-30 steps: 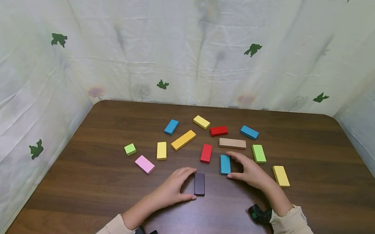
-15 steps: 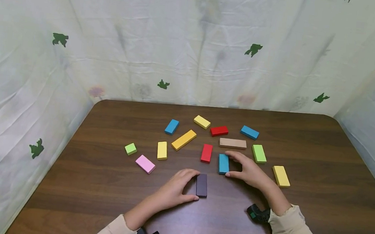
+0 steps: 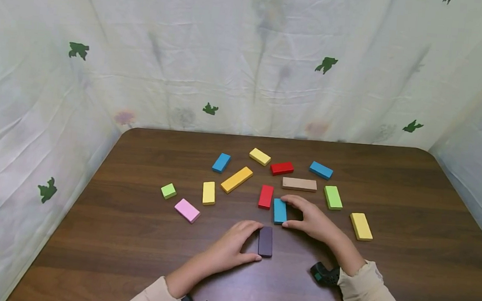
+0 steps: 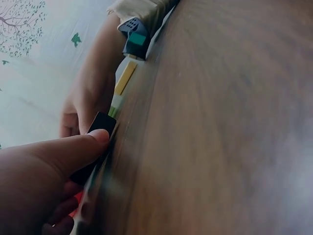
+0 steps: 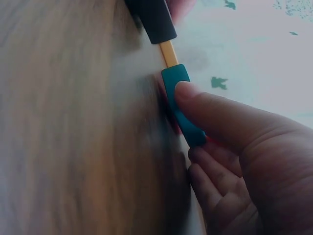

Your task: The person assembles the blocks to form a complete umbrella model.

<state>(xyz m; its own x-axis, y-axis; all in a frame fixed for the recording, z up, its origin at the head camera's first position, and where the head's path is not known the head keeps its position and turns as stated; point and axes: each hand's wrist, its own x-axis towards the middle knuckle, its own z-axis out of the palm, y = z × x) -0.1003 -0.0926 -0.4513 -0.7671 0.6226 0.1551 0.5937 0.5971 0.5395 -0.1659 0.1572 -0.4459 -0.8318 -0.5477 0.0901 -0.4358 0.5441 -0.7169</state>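
Note:
In the head view my left hand (image 3: 236, 246) pinches a dark purple block (image 3: 265, 242) by its two short ends, thumb at the near end. The left wrist view shows the thumb on the end of this dark block (image 4: 101, 123). Farther back, my right hand (image 3: 310, 218) holds a blue block (image 3: 280, 211) the same way, thumb at its near end. In the right wrist view the thumb presses on the blue block (image 5: 177, 78). Just left of the blue block lies a red block (image 3: 265, 197), with a narrow gap between them.
Behind the hands lie a brown block (image 3: 299, 184), another red block (image 3: 282, 168) and an orange block (image 3: 236, 180). A pink block (image 3: 187, 211) is at the left. A green block (image 3: 333, 198) and a yellow block (image 3: 361, 226) are at the right. All rest on a wooden table (image 3: 108, 244).
My left hand has slid the dark purple block rightward and slightly nearer. My right hand has slid the blue block leftward, closer to the red block.

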